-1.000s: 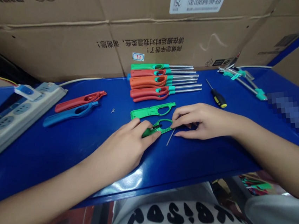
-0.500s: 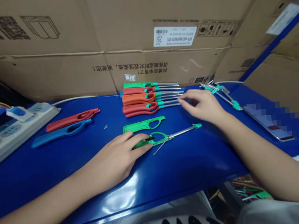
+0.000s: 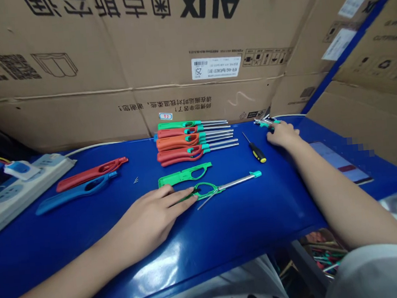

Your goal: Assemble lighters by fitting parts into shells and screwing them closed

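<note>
My left hand (image 3: 155, 211) lies closed over the handle end of an opened green lighter (image 3: 207, 189). From that lighter a metal tube (image 3: 237, 182) with a teal tip runs right, and a thin rod slants off beside it. Just behind lies the loose green half of a handle (image 3: 185, 174). My right hand (image 3: 283, 134) is at the back right, fingers curled down at a small pile of metal tubes with teal ends (image 3: 264, 122). Its fingertips are partly hidden, so what they grip is unclear. A black and yellow screwdriver (image 3: 257, 153) lies left of this hand.
Red, orange and green long lighters (image 3: 178, 141) lie in a row at the back. A red handle piece (image 3: 92, 174) and a blue one (image 3: 76, 193) lie left, near a power strip (image 3: 23, 191) and tiny screws (image 3: 136, 180). A phone (image 3: 340, 162) is at right. Cardboard (image 3: 161, 49) walls the back.
My right hand has moved right and back, from beside the lighter row to the tube pile. The screwdriver now shows on the table. My left hand stays on the green lighter; the view has shifted.
</note>
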The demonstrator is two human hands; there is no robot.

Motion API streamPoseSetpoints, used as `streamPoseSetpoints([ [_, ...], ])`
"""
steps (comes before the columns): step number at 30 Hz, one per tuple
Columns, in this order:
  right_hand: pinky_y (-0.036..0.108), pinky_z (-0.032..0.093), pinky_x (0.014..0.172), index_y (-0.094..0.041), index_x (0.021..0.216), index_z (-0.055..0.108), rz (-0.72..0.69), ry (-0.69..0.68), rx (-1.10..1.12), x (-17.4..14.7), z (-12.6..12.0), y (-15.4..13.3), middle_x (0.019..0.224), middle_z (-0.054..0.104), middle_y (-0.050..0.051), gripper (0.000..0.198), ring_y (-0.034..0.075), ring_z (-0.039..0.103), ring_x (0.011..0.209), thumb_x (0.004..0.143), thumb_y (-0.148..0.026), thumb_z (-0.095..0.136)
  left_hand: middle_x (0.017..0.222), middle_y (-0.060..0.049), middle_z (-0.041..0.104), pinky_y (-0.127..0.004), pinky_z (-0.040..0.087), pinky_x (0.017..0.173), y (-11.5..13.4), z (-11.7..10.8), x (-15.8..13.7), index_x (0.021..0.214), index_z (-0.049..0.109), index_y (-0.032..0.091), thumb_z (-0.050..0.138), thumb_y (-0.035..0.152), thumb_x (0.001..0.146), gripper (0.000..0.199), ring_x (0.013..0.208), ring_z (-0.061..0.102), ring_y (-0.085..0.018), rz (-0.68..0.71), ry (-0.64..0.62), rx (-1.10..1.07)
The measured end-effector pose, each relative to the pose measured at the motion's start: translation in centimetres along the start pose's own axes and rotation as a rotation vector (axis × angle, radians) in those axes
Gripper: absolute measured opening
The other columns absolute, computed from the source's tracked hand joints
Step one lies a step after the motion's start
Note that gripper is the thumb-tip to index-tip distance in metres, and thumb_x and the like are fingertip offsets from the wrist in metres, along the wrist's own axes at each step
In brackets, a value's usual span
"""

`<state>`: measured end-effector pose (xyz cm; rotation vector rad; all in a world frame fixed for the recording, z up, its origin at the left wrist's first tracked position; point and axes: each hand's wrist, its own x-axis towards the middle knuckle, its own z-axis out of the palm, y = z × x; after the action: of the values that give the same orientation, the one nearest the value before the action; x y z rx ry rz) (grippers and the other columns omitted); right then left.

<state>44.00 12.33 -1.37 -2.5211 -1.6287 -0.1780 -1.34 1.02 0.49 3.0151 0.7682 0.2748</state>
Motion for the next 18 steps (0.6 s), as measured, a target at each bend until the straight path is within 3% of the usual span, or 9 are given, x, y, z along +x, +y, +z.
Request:
streamPoseSetpoints([
  [8,0.059,0.046,0.099,-0.016,0.139,0.058,0.083,-0.023,0.047,0.3,0.4,-0.2,0.146,0.050,0.022,0.054,0.042,0.048,0.131,0.090,-0.036,0.048,0.133,-0.003,0.071,-0.036,0.059,0.096,0.0,-0.3,-0.1,0.141,0.060,0.024,0.047,0.013,0.100,0.045,0.115,0.066,-0.021,0.006,0.075,-0.081],
  [14,0.057,0.044,0.102,-0.015,0.126,0.067,0.047,0.031,0.064,0.1,0.2,-0.4,0.141,0.056,0.020,0.045,0.039,0.051,0.130,0.087,-0.030,0.050,0.110,-0.010,0.074,-0.032,0.062,0.080,0.4,-0.5,0.1,0.142,0.059,0.023,0.045,0.013,0.100,0.046,0.096,0.071,-0.022,-0.075,0.061,-0.015],
  [18,0.057,0.046,0.098,-0.010,0.118,0.069,-0.011,0.090,0.083,-0.2,-0.7,-0.5,0.128,0.065,0.023,0.042,0.040,0.058,0.122,0.086,-0.024,0.046,0.103,-0.012,0.073,-0.033,0.062,0.075,0.7,-0.6,0.2,0.142,0.058,0.017,0.044,0.011,0.098,0.046,0.088,0.072,-0.023,-0.100,0.010,0.072],
])
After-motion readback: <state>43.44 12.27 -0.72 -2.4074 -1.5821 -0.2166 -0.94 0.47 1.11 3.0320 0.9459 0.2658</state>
